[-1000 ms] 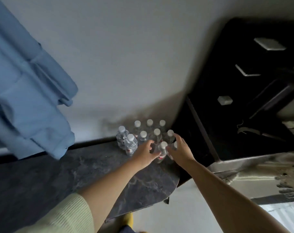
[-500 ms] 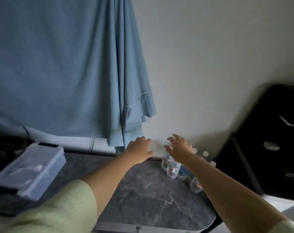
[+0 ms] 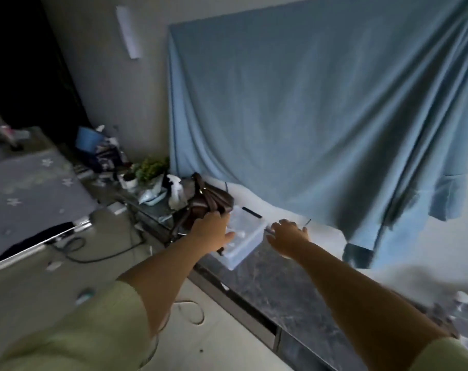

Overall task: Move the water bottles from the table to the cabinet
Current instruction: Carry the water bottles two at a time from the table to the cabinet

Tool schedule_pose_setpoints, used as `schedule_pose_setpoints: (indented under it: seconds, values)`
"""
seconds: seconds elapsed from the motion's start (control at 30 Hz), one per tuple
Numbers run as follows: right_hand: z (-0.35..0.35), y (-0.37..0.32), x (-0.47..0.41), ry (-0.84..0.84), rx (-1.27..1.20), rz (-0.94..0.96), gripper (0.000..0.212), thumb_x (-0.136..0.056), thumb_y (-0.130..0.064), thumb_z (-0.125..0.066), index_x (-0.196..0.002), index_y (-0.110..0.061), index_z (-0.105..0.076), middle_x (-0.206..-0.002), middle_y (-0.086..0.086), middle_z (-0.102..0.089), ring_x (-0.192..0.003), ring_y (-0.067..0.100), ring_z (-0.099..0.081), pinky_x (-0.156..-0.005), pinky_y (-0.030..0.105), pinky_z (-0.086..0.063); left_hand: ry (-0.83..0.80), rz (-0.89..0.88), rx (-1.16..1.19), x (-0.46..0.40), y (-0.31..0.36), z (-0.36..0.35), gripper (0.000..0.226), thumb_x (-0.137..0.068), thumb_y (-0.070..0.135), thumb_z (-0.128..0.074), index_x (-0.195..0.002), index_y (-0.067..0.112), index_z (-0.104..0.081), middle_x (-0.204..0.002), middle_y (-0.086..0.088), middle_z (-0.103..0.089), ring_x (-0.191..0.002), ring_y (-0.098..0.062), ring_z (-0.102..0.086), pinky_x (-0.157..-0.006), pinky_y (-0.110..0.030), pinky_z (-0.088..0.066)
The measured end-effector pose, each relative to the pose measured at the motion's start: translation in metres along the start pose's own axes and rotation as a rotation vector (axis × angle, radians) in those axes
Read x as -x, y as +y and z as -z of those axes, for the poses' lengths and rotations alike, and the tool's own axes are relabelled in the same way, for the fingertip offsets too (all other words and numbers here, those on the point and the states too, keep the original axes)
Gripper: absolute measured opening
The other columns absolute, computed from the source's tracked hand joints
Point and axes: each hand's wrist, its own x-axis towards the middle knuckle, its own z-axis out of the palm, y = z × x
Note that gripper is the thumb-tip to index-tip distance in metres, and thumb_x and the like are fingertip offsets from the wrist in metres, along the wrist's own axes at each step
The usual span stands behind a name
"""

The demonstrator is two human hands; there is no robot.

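The water bottles [image 3: 461, 303] show only as a blurred cluster with white caps at the far right edge, on the dark marble table [image 3: 275, 285]. My left hand [image 3: 211, 232] reaches out over the near left side of a clear plastic box [image 3: 242, 241] at the table's left end, fingers relaxed and holding nothing. My right hand [image 3: 287, 235] hovers just right of that box, fingers spread and empty. Both hands are far from the bottles. No cabinet is in view.
A blue cloth [image 3: 321, 116] hangs on the wall behind the table. A brown bag [image 3: 208, 203], a spray bottle [image 3: 176, 194] and a potted plant [image 3: 147, 170] crowd a side shelf at left. Cables [image 3: 93, 250] lie on the floor beside a bed [image 3: 32, 196].
The view has swung left, away from the bottles and the black cabinet. Both hands left the bottle cluster empty and now reach toward the clear plastic box.
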Motion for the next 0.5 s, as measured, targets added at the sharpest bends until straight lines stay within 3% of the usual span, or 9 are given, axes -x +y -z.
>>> schedule_pose_setpoints:
  seconds: [0.2, 0.5]
  values:
    - [0.001, -0.133, -0.026, -0.033, 0.059, 0.283, 0.045, -0.1, -0.042, -0.036, -0.138, -0.02, -0.046, -0.148, 0.008, -0.039, -0.137, 0.028, -0.037, -0.113, 0.053, -0.024, 0.058, 0.282, 0.101, 0.068, -0.104, 0.011, 0.046, -0.092, 0.045, -0.053, -0.125, 0.014, -0.052, -0.125, -0.011, -0.056, -0.12, -0.031, -0.053, -0.094, -0.041, -0.045]
    - [-0.038, -0.292, -0.021, -0.093, 0.147, 0.703, 0.043, -0.099, -0.04, -0.04, -0.131, -0.014, -0.053, -0.138, 0.012, -0.051, -0.129, 0.03, -0.047, -0.107, 0.042, -0.038, -0.02, 0.762, 0.13, 0.203, -0.194, -0.012, 0.059, -0.097, 0.049, -0.041, -0.146, 0.018, -0.031, -0.144, -0.01, -0.038, -0.134, -0.026, -0.036, -0.109, -0.04, -0.033]
